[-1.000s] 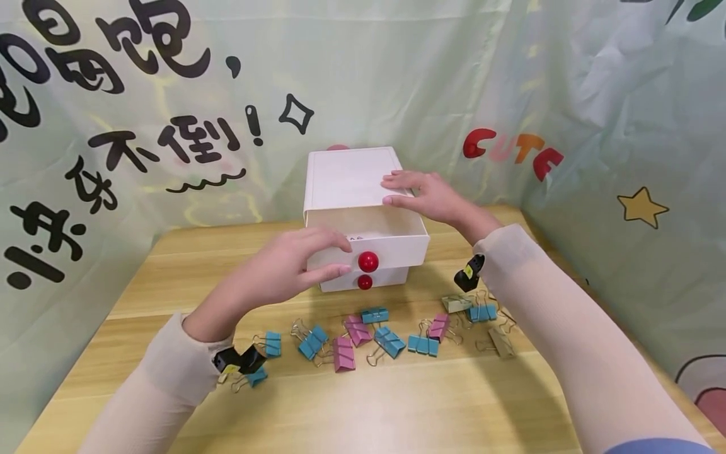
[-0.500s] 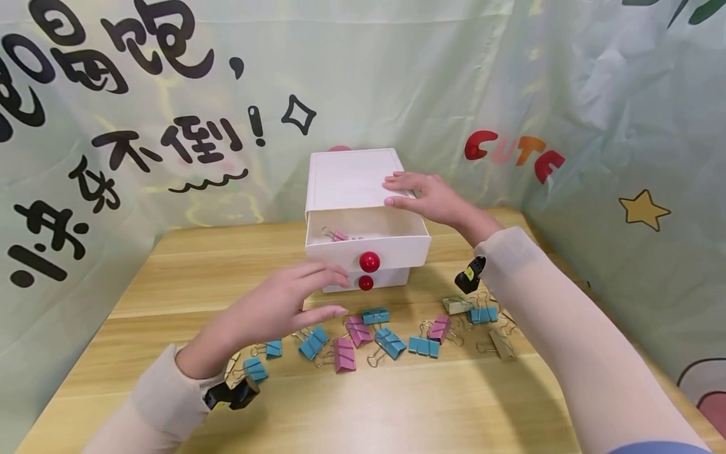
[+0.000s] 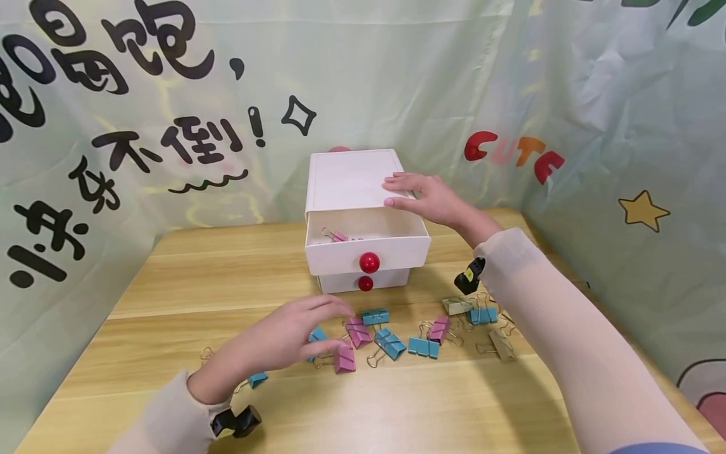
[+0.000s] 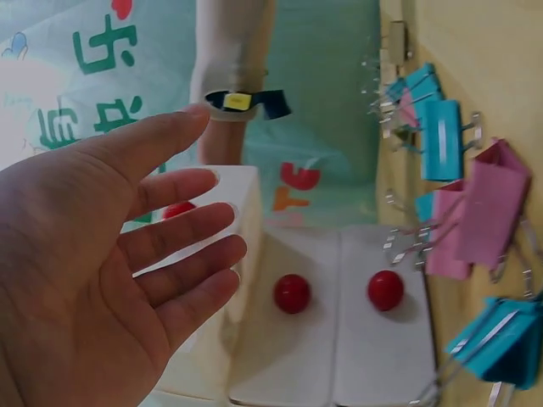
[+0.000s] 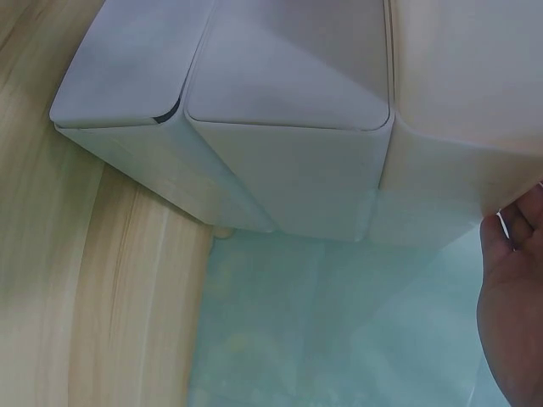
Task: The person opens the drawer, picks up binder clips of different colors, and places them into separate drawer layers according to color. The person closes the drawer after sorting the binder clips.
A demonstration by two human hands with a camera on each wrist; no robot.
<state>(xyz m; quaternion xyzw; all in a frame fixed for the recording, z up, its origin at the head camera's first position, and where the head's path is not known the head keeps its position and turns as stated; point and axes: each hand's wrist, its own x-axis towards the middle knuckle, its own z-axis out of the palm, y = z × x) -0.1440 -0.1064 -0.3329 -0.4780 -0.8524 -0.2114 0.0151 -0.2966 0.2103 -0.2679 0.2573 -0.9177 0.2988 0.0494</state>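
Observation:
A white drawer box (image 3: 351, 180) stands on the table with its top drawer (image 3: 334, 257) pulled out. Inside that drawer a pink binder clip (image 3: 339, 236) shows; the front wall hides the rest. My left hand (image 3: 280, 337) hovers low over the scattered clips, fingers spread and holding nothing. Its fingertips are close to two pink binder clips, one in front (image 3: 345, 360) and one behind (image 3: 358, 332); contact cannot be told. My right hand (image 3: 431, 198) rests on the right edge of the box's top, fingers extended. In the right wrist view its fingers touch the box side.
Blue binder clips (image 3: 389, 342) and a pink one (image 3: 439, 329) lie in front of the box. Pale yellow clips (image 3: 501, 344) are at the right, beneath my right forearm. Red knobs (image 3: 369, 262) jut from the drawers. A printed cloth (image 3: 397, 75) hangs behind the table.
My left hand has come down from beside the open drawer to the clips on the table, uncovering the pink clip inside the drawer. My right hand has stayed on the box.

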